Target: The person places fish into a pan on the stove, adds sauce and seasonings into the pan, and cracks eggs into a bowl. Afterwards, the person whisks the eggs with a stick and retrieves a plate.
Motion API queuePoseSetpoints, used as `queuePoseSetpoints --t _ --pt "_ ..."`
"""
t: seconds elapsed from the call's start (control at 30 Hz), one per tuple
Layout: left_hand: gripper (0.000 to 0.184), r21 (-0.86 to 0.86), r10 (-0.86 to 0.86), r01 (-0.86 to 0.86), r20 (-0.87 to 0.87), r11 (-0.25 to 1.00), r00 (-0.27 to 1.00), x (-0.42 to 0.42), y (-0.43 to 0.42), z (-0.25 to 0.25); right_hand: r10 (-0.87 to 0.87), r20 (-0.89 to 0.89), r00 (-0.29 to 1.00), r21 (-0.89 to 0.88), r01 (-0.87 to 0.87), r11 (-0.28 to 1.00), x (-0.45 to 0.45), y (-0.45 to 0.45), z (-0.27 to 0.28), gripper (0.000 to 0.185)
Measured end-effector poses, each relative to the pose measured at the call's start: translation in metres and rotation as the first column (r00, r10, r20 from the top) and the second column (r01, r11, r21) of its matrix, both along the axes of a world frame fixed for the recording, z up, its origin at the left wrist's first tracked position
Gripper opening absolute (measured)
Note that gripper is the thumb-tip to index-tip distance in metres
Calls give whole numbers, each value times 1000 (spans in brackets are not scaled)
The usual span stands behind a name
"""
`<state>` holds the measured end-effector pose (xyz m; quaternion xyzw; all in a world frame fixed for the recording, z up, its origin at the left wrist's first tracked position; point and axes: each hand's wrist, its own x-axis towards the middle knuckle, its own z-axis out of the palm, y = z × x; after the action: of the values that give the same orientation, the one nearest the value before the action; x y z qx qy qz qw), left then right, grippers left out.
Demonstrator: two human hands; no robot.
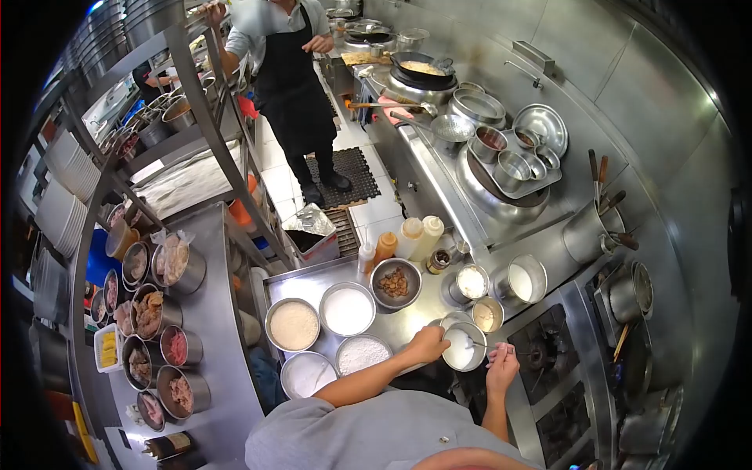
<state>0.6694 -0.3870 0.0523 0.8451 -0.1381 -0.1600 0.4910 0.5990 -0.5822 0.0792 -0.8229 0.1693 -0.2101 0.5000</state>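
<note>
The metal pot (459,358), beside the stove (546,345), has its rim in the left hand's (428,345) curled fingers, while the right hand (502,368) half-closes, apparently pinching a spoon (479,345). Rigid but probably slippery and bottom-heavy with its loose white contents, it suits a firm rim hold on the side away from the stove.

Near frame center, a bowl (396,305) sits below squeeze bottles (410,237) and upper right of four powder containers (291,349) (two over two), with burners (548,345) lower right and a loaded tray (540,186) upper right.
</note>
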Motion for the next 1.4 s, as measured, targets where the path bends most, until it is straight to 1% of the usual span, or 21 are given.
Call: queuePoseSetpoints --t 0.13,0.2,0.23,0.3,0.37,0.53,0.7,0.77,0.83,0.97,1.03,1.1,1.23,1.4 --pt "28 33 16 -16 9 999 1000 -4 -5 -5 -10 -12 1000 21 10 1000 -5 1 1 26" --pt "29 -19 -2 0 -101 1000 995 -4 -2 -1 -11 -5 1000 22 11 1000 -7 -1 -4 26" --pt "29 -7 -1 1 -99 1000 995 -5 -2 0 -11 -3 1000 33 11 999 -8 -1 -4 26" --pt "30 26 -2 4 -55 1000 998 -7 -2 3 -21 -43 999 -9 20 1000 -9 0 0 26" --pt "29 30 -9 11 -71 999 997 -8 -1 6 -16 -31 999 3 16 1000 -8 -1 -3 26" --pt "29 -3 9 -9 -34 1000 999 -10 1 -6 -1 -34 999 -7 1 1000 -3 3 -1 26" --pt "28 -31 25 -28 -75 999 997 -12 5 -4 5 -39 999 -4 -5 1000 -1 2 -6 25" --pt "28 -26 19 -21 -78 999 997 -10 8 -2 5 -59 998 -51 -8 999 -1 2 -8 25" --pt "29 -34 -17 12 -135 999 991 -9 9 -1 5 -62 998 -54 -9 998 0 4 -5 24" --pt "29 -75 -23 10 -164 997 986 -6 10 -4 16 -47 999 -71 -19 997 3 5 -3 23" --pt "28 -90 -24 5 -210 996 977 -6 8 -7 15 -52 999 -87 -19 996 5 5 0 23" --pt "28 -91 -23 6 -190 996 981 -5 4 -17 13 -56 998 -100 -18 995 7 5 1 23" --pt "29 -62 -27 18 -140 998 990 -3 5 -8 8 -44 999 -100 -13 995 6 3 -2 24" --pt "29 -38 -38 33 -129 999 991 -4 -1 -15 -7 -36 999 -112 3 994 1 -2 -7 25"
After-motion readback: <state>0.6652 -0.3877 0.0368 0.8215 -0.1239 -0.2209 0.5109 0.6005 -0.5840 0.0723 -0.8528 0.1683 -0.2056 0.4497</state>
